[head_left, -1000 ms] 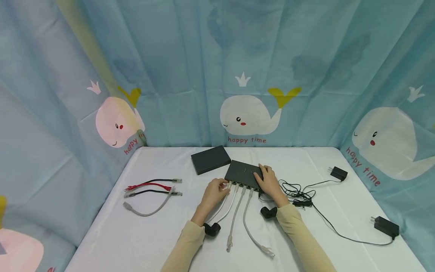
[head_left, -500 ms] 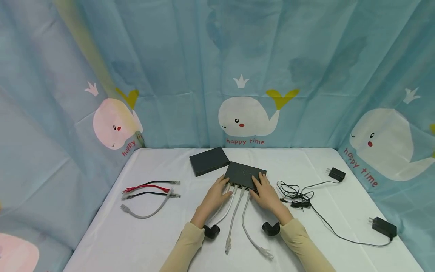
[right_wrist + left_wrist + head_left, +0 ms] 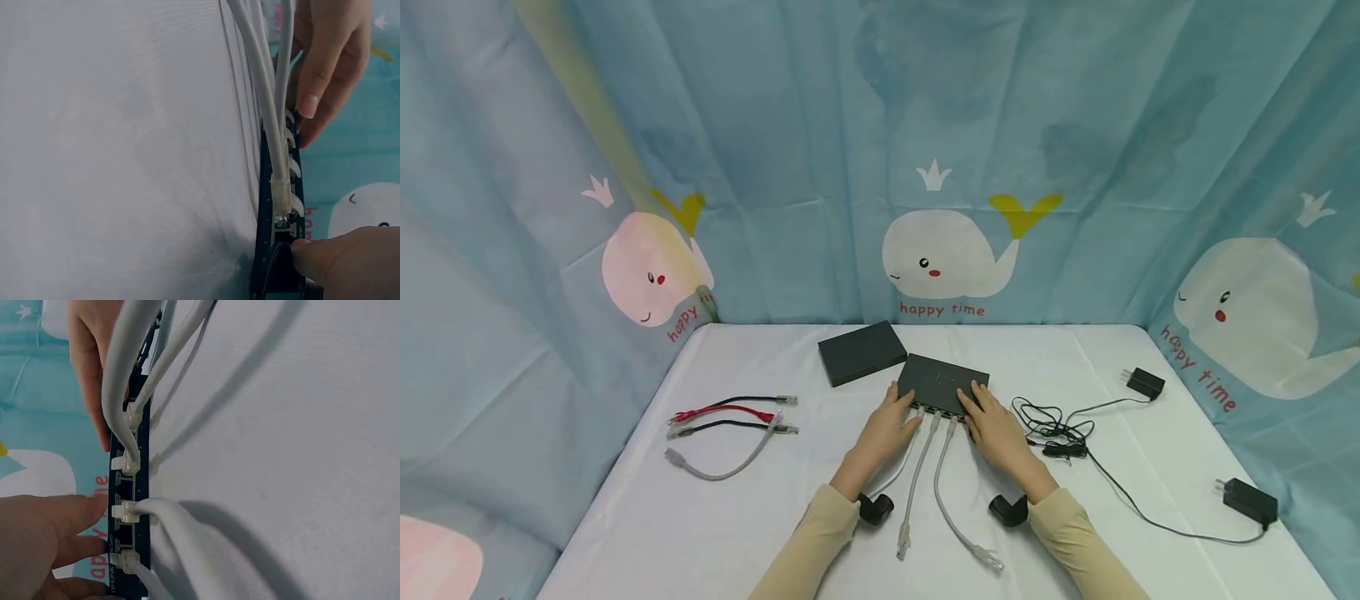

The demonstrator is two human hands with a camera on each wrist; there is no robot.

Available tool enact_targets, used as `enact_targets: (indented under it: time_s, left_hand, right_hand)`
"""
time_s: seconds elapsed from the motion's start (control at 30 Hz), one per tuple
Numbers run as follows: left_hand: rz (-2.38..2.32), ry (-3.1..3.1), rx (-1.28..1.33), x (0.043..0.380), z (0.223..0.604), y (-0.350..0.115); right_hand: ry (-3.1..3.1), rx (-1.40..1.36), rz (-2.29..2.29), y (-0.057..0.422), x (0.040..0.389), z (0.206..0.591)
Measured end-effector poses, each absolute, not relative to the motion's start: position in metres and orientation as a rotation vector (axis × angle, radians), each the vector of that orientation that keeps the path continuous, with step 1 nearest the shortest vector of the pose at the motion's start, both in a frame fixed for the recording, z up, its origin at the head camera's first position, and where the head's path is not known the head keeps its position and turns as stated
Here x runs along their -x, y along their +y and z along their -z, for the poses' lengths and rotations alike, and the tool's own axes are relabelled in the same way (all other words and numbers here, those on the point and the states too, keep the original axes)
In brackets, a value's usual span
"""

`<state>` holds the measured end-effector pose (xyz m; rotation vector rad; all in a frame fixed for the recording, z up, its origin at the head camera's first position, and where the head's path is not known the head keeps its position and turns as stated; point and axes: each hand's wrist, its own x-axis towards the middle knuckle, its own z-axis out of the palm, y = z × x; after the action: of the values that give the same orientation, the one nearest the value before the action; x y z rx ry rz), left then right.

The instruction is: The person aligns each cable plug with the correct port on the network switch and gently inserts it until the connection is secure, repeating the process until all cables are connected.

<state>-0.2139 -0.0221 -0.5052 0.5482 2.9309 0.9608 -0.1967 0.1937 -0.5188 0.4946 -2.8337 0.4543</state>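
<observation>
A black network switch (image 3: 943,383) lies on the white table, with several grey-white Ethernet cables (image 3: 916,487) plugged into its front ports. My left hand (image 3: 883,429) rests on the switch's left end, fingers reaching over the top and partly covering the leftmost cable. On the right end lies my right hand (image 3: 996,429), its fingers extended over the top. In the left wrist view, clear plugs (image 3: 128,512) sit in the ports, with open ports between them. The right wrist view shows a black connector (image 3: 281,269) at the switch's end, beside my right thumb.
Behind and to the left lies a second black box (image 3: 862,354). Short black, red and grey cables (image 3: 730,475) are on the left. At right are two power adapters (image 3: 1250,502) (image 3: 1146,382) with a coiled black cord (image 3: 1060,429). A whale-print curtain (image 3: 790,208) encloses the table.
My left hand has left the cable it pinched at the leftmost port and now lies on the switch. My right hand has shifted slightly, staying on the switch's right end.
</observation>
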Motion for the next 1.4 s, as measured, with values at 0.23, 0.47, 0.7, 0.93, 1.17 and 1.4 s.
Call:
enact_targets:
  time_s: [0.23,0.47,0.7,0.93,1.17,1.4]
  left_hand:
    - [-0.939,2.931,-0.567,0.217,0.503,-0.016]
    - [-0.890,2.926,-0.590,0.225,0.504,-0.008]
    - [-0.777,2.950,-0.599,0.234,0.505,0.003]
    - [-0.733,2.936,-0.587,0.240,0.501,0.013]
    - [-0.698,2.918,-0.577,0.247,0.502,0.022]
    - [-0.660,2.912,-0.566,0.254,0.503,0.031]
  right_hand:
    - [-2.865,-0.467,-0.421,0.196,0.200,0.518]
    - [-2.853,-0.477,-0.385,0.203,0.208,0.516]
    - [-2.911,-0.464,-0.424,0.210,0.216,0.513]
    - [-2.959,-0.426,-0.389,0.218,0.228,0.512]
    - [-2.953,-0.435,-0.350,0.225,0.238,0.511]
    - [-2.969,-0.436,-0.355,0.235,0.249,0.513]
